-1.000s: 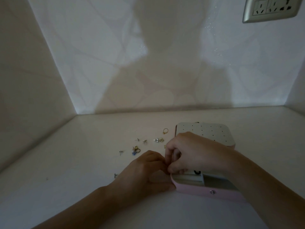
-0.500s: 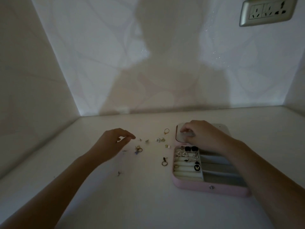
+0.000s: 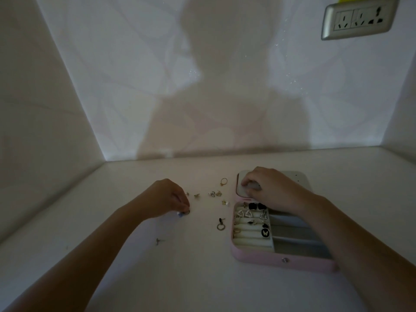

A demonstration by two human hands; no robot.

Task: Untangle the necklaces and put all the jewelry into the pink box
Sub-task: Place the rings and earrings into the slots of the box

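While the left hand [image 3: 166, 199] pinches a small blue-stoned piece [image 3: 181, 214] on the tabletop [image 3: 108, 255], the right hand [image 3: 270, 190] rests bent fingers on the pink box [image 3: 281, 261]'s open lid [image 3: 302, 179]; whether it pinches anything is unclear. Loose earrings [image 3: 215, 194] lie between them.

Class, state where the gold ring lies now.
Head view: the gold ring lies on the table, just left of the open lid of the pink box, beyond the scattered earrings.

Your pink box [image 3: 270, 258] lies open, earrings [image 3: 249, 216] in its left slots; rings [image 3: 223, 181], studs [image 3: 215, 194] and a blue piece [image 3: 182, 213] lie just left of it.
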